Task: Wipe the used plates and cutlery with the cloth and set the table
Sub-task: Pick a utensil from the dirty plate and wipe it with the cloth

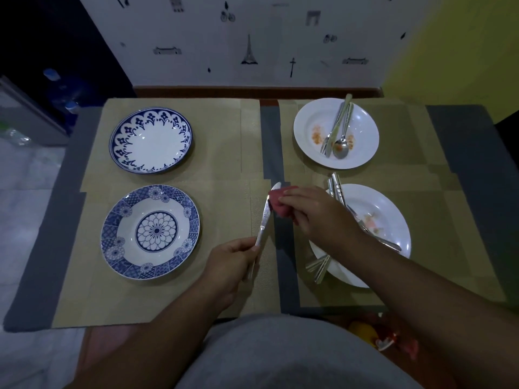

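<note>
My left hand grips the handle of a table knife, whose blade points away from me. A red cloth is bunched in my right hand and pressed against the blade near its tip. Two clean blue-patterned plates sit on the left mats, one far and one near. At the far right, a white plate with orange smears holds a fork and spoon. The near right white plate is also smeared and carries several pieces of cutlery, partly hidden by my right forearm.
Tan placemats cover a grey table that reaches a white wall with black drawings. Blue-capped water bottles stand off the far left corner. Small red and yellow objects lie below the table's near edge.
</note>
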`<control>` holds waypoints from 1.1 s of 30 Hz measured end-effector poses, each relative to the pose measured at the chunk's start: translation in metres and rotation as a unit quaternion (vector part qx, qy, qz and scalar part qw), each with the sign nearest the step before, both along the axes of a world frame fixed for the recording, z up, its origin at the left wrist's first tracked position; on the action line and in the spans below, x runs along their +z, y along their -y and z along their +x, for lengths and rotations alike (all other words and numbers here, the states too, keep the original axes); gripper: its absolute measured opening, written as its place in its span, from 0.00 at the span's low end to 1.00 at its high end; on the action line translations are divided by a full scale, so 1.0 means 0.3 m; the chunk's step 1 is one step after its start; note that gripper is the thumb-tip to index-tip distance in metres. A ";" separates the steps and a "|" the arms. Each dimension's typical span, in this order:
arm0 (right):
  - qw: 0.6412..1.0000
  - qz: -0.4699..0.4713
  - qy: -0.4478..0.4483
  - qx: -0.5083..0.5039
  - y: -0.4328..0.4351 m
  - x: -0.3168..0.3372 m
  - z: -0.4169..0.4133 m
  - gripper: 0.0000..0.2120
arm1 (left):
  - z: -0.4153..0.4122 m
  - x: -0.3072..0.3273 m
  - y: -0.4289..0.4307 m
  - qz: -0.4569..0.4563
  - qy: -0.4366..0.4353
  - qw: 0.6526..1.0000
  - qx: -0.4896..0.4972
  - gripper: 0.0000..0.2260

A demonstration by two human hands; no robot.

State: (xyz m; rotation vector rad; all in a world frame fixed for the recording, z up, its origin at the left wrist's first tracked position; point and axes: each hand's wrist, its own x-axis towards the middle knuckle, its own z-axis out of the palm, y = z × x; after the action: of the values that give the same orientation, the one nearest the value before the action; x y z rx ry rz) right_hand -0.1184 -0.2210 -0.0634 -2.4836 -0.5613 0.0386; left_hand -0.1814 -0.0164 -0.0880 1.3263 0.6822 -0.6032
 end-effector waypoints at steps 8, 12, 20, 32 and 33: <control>0.999 -0.028 0.013 0.039 -0.058 -0.022 -0.036 0.17 | -0.018 -0.061 -0.126 0.013 -0.072 0.997 -0.010 0.09; 0.998 -0.027 0.004 0.054 -0.086 -0.011 -0.048 0.16 | -0.019 -0.077 -0.162 0.052 -0.077 0.995 0.019 0.08; 0.996 -0.016 -0.010 0.093 -0.108 -0.016 -0.050 0.17 | -0.033 -0.109 -0.177 0.106 -0.082 0.989 0.060 0.04; 0.994 -0.029 -0.045 0.098 -0.105 -0.034 -0.060 0.18 | -0.170 -0.191 -0.162 0.455 0.360 0.781 -0.229 0.12; 0.994 -0.031 -0.046 0.098 -0.106 -0.035 -0.060 0.17 | -0.187 -0.214 -0.159 0.477 0.389 0.738 -0.276 0.17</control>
State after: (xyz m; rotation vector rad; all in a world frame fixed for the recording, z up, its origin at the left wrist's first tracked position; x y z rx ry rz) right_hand -0.1363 -0.1893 -0.0738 -2.4627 -0.7729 0.2497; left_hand -0.2375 0.0314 -0.1522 2.5803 -0.2129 -0.0388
